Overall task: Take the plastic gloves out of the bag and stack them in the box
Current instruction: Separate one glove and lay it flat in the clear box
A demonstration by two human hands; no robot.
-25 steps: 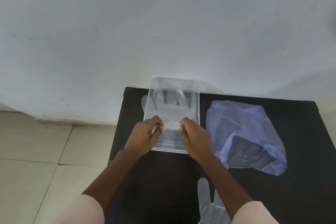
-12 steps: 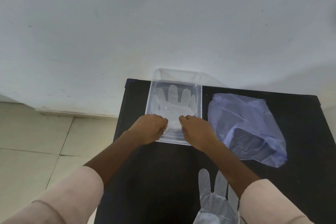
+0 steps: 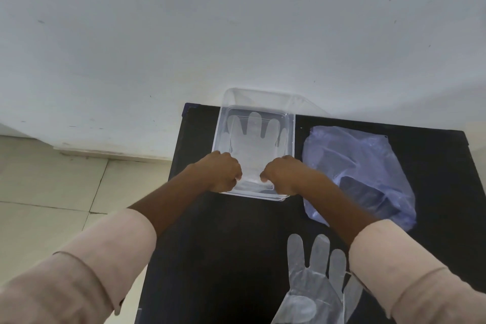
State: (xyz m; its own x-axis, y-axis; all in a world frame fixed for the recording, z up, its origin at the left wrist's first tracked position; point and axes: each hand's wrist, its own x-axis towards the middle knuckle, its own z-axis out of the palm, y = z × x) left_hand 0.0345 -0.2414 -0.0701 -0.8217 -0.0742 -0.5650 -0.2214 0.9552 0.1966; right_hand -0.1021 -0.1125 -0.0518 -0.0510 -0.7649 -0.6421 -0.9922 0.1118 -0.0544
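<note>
Spread further apart since a moment ago, curled left hand [image 3: 222, 172] and right hand [image 3: 282, 175] press a plastic glove [image 3: 253, 144] flat between them into the clear box [image 3: 290, 123]; next, likely, the loose glove [image 3: 313, 281] near the right sleeve, bag [image 3: 363, 166] just beyond.

Both arms reach forward; the left hand [image 3: 223, 172] and right hand [image 3: 282, 175] sit curled, knuckles up, at the box's [image 3: 291, 137] near end.
</note>
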